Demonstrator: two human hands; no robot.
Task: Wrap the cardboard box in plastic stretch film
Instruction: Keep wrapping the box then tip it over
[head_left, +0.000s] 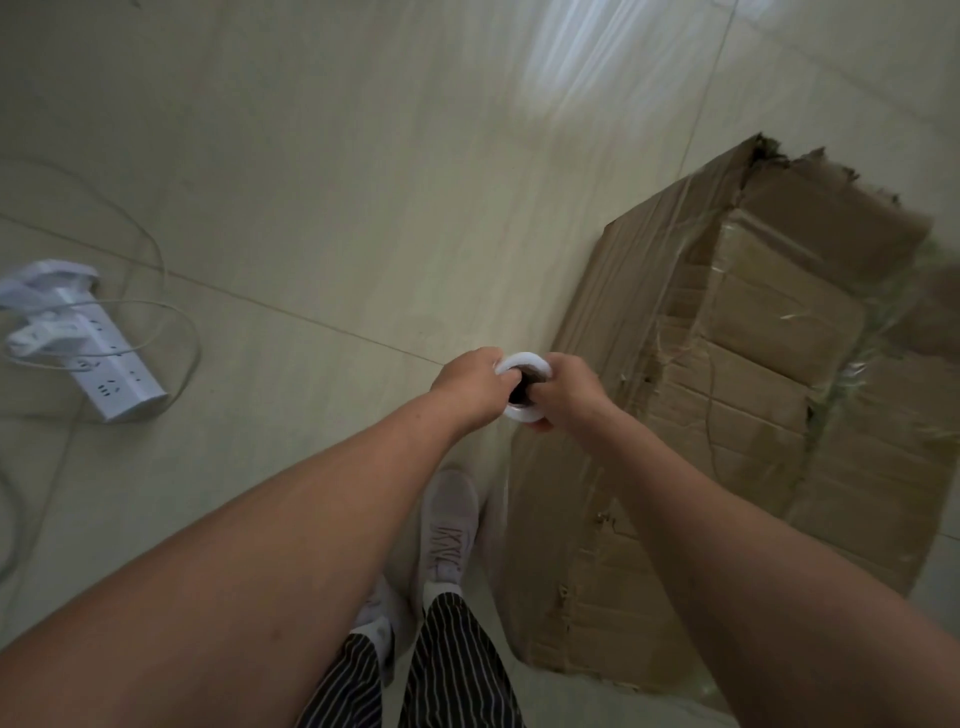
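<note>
Closest to the camera you get black-and-white striped trousers (457, 670) and a pale pink lace-up sneaker (450, 519) planted on the floor, right next to the near corner of the box. Both bare forearms reach out forward and meet in the middle of the shot.

The left hand (470, 387) and right hand (570, 392) are both clamped on a white roll of plastic stretch film (525, 360) with a dark brown core. It's seen end-on, so it's basically a white ring with a dark hole. The left fingers curl over the rim from one side. The right fingers tuck into the core from the other, and the thumb looks hooked under the bottom edge. The roll sits up in the air just above and beside the box's near-left edge.

The big, battered brown cardboard box (737, 415) lies flat on the floor to the right, with torn corners and crumpled flaps. It has shiny, wrinkly clear film (691, 322) stretched across part of its top.

Off to the left, well apart from everything, a white tower-shaped power strip (106, 358) lies tipped over with thin white cables (171, 322) looping around it. Everything rests on a pale beige tiled floor (337, 182), with a bright patch of light at the far end.
</note>
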